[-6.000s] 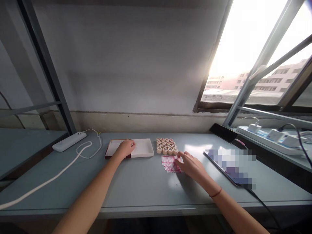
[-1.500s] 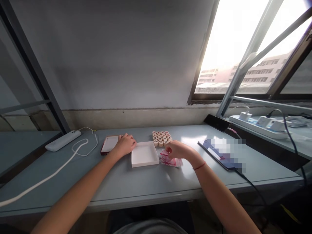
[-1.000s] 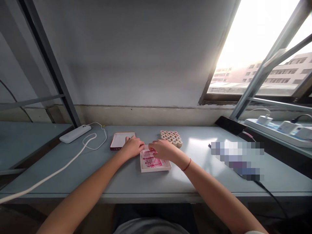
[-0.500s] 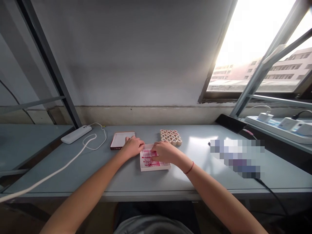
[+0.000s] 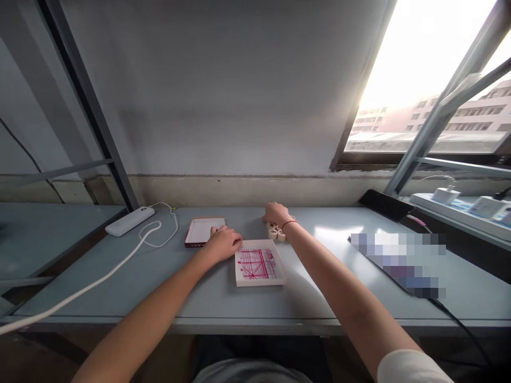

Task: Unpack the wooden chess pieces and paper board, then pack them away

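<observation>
A shallow white box (image 5: 280, 280) lies on the table with a folded paper printed in red lines (image 5: 257, 264) inside. My left hand (image 5: 222, 243) is closed at the box's far left corner, its fingers against the wall. Several round wooden xiangqi pieces (image 5: 275, 232), marked with characters, stand grouped behind the box. My right hand (image 5: 276, 214) reaches over the far left of this group with its fingers curled down. The fingertips and anything between them are hidden, and the hand and wrist cover much of the group.
A dark-red box lid (image 5: 194, 244), white inside, lies left of my left hand. Farther left are a white power bank (image 5: 130, 221) and a white cable (image 5: 99, 277). At right lie a black phone (image 5: 385, 205), a blurred-out object (image 5: 399, 266) and a white power strip (image 5: 479, 215).
My right hand has left the inside of the white box and moved back onto the xiangqi pieces. My left hand stays at the box's corner. The view has shifted slightly.
</observation>
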Demonstrator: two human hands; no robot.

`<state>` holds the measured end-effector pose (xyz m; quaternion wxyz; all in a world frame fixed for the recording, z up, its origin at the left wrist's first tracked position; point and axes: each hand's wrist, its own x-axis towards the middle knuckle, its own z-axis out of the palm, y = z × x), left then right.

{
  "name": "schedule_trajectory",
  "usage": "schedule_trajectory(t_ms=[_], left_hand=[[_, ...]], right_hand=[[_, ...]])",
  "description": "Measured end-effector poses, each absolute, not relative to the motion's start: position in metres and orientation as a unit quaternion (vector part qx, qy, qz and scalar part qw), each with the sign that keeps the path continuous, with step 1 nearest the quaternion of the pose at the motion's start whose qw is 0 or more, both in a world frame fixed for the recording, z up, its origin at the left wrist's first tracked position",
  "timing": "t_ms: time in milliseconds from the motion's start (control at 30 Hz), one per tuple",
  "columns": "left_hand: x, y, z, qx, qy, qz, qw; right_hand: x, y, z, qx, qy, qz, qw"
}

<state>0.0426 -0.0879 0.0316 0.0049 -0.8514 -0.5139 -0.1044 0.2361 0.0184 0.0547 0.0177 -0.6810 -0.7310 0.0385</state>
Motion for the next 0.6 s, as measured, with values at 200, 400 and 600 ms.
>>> schedule_trajectory(t_ms=[200,400,600], left_hand=[[0.039,-0.084,0.036,-0.857,-0.491,-0.157,-0.015],[0.047,-0.093,0.049,-0.817,-0.449,-0.348,-0.098],[0.051,-0.104,0.063,-0.822,-0.416,-0.354,-0.160]], right_hand=[[0.234,0.005,0.063,-0.657,-0.750,0.042,0.070],[0.228,-0.059,0.067,-0.450,-0.764,0.314,0.339],[0.234,-0.088,0.063,-0.414,-0.704,0.420,0.396]])
